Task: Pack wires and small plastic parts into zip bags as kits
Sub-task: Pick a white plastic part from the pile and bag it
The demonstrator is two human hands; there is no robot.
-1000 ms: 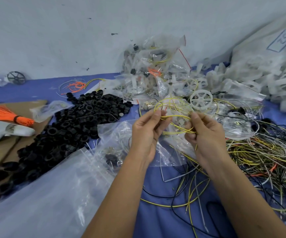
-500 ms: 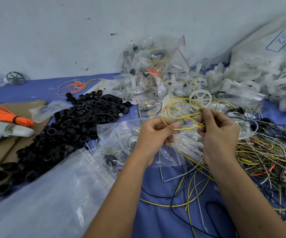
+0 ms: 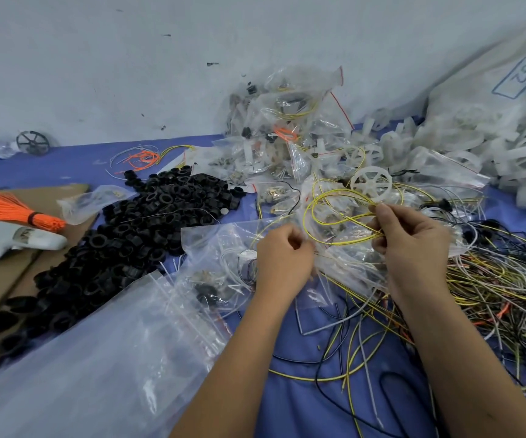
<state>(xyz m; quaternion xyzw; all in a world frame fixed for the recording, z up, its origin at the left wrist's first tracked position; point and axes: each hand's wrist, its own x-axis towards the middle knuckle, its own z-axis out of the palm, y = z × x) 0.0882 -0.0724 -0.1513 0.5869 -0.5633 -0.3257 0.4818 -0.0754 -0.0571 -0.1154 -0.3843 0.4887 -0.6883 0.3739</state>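
Left of the tangled wire pile (image 3: 492,289) lies the heap of black plastic rings (image 3: 135,226), and between them a clear zip bag (image 3: 223,245) sits under the left hand (image 3: 282,263), whose curled fingers seem to pinch its edge. The right hand (image 3: 413,245), just above the pile's near-left edge, pinches a coiled yellow wire (image 3: 334,216). I judge this wire light and springy, so it is best held where its loops cross.
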